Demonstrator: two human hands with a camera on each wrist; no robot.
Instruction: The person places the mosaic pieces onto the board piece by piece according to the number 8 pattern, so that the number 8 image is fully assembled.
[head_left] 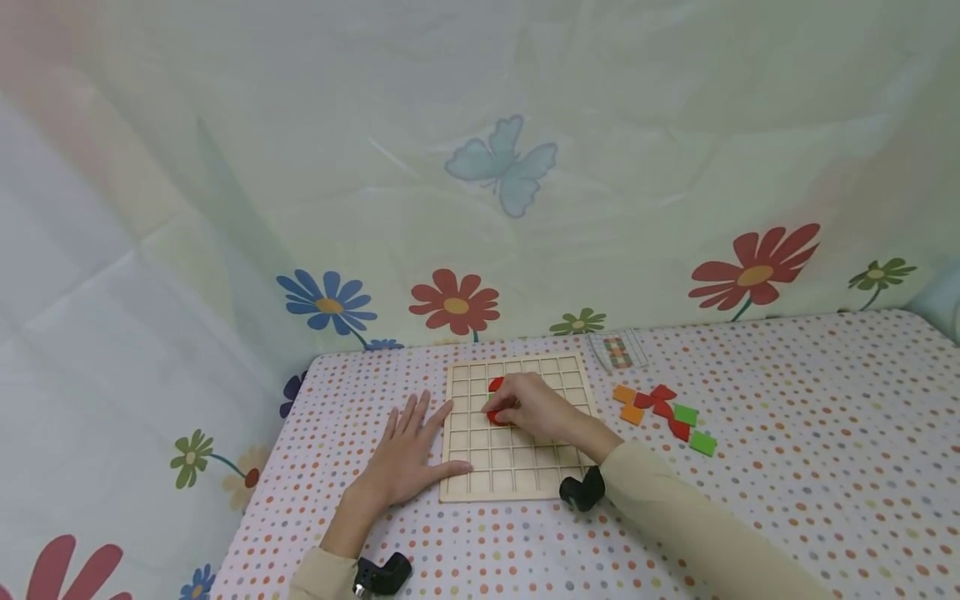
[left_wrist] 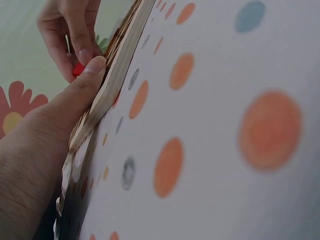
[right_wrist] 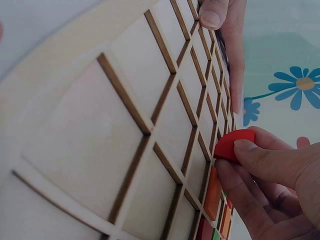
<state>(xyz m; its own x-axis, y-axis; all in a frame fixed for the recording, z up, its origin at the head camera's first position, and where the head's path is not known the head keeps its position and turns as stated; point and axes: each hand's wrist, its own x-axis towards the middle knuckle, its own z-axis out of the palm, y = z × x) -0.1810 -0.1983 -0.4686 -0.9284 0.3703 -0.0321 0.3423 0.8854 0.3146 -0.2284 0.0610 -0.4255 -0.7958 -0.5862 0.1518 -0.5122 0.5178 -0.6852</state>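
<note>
The right hand [head_left: 528,406] pinches a red piece [right_wrist: 228,145] at its fingertips, the board [head_left: 501,482] beneath; the piece looks light and stiff, best gripped by its edges. The left hand [head_left: 405,458] lies spread, thumb touching the board.

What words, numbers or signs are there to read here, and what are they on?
There are no words, numbers, brands or signs I can read.
Patterned sheet: any print is too small to read.
Board and the red piece in the right hand: no writing visible.
</note>
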